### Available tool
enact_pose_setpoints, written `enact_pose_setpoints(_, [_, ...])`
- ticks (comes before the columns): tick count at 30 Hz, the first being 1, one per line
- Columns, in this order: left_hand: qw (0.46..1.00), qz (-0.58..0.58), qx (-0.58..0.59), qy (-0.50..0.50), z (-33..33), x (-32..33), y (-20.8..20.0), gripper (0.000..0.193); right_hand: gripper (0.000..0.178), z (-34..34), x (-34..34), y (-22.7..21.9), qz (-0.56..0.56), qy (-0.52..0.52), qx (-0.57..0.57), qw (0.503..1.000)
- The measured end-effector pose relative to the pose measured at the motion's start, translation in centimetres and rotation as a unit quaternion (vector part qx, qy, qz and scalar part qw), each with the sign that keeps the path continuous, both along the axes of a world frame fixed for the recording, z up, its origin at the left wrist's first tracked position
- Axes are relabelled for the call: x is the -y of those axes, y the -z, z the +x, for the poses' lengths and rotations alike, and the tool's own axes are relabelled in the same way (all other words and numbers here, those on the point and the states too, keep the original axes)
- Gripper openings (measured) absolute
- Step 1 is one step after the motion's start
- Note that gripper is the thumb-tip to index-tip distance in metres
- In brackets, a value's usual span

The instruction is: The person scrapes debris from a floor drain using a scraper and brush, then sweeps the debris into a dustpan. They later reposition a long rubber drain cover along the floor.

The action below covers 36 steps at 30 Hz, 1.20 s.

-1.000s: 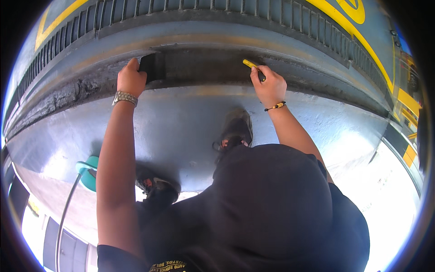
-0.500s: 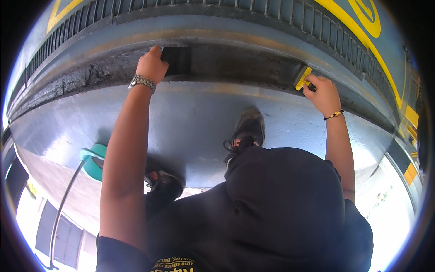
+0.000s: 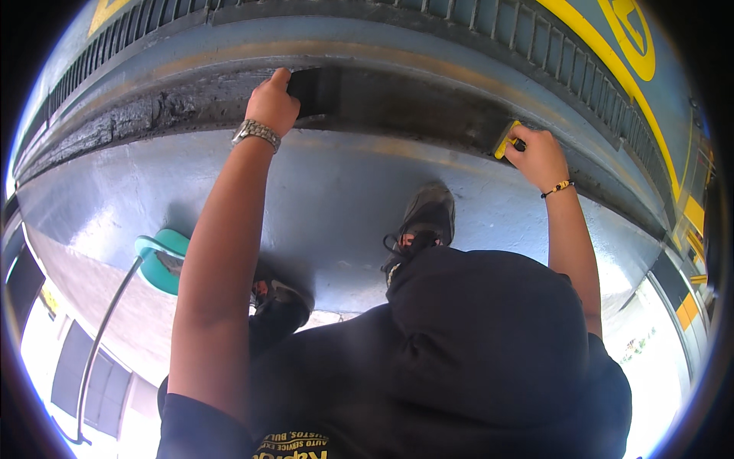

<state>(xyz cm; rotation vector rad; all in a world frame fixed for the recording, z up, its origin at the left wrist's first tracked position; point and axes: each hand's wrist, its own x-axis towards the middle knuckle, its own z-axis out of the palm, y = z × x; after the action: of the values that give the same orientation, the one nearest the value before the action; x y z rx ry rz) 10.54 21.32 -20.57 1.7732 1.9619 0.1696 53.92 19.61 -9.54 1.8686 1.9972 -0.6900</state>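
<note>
A long dark channel (image 3: 413,103) runs across the floor ahead, its bottom coated with dark, dirty residue. My left hand (image 3: 274,103), with a metal watch on the wrist, is closed on the near left edge of a flat black rectangular piece (image 3: 313,90) lying in the channel. To the right, a yellow scraper with a dark handle (image 3: 505,142) is gripped in my right hand (image 3: 541,161). Its working edge meets the channel's dark bottom and its blade is hard to make out.
Wet, lumpy black sludge (image 3: 145,115) fills the channel's left part. Beyond it runs a metal grating (image 3: 527,38). A teal dustpan-like scoop with a long handle (image 3: 164,264) rests at the left on the grey painted floor (image 3: 336,183). My shoes (image 3: 428,214) stand near the channel.
My left hand has shifted slightly right along the channel with the black piece. My right hand has drawn the scraper a little to the left. The whole view has shifted slightly too.
</note>
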Motion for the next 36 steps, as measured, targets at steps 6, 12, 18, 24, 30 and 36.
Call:
enact_pose_setpoints(6, [0.999, 0.041, 0.009, 0.027, 0.4, 0.2, 0.1, 0.035, 0.015, -3.9, 0.0, 3.8, 0.061, -0.113, -0.076, 0.989])
enact_pose_setpoints(12, [0.997, -0.018, 0.072, 0.027, 0.9, -0.2, -1.1, 0.033, 0.016, -4.8, -0.9, 4.2, 0.054, -0.133, -0.062, 0.988])
enact_pose_setpoints(18, [1.0, -0.025, 0.019, 0.003, 2.2, -0.5, -0.3, 0.035, 0.014, -3.3, -0.9, 2.2, 0.028, -0.088, -0.058, 0.994])
enact_pose_setpoints(24, [1.0, 0.007, 0.017, 0.009, 3.1, -0.5, 0.3, 0.034, 0.014, -1.5, -1.1, 1.9, 0.047, -0.102, -0.028, 0.993])
enact_pose_setpoints(30, [0.999, -0.033, -0.006, 0.01, 3.9, -0.7, -0.5, 0.037, 0.017, -5.4, -0.4, 5.2, 0.082, -0.178, -0.051, 0.979])
enact_pose_setpoints(36, [1.0, -0.015, 0.002, -0.01, 3.9, -0.8, -0.2, 0.035, 0.016, -13.1, -2.8, 4.7, 0.092, -0.207, -0.177, 0.958])
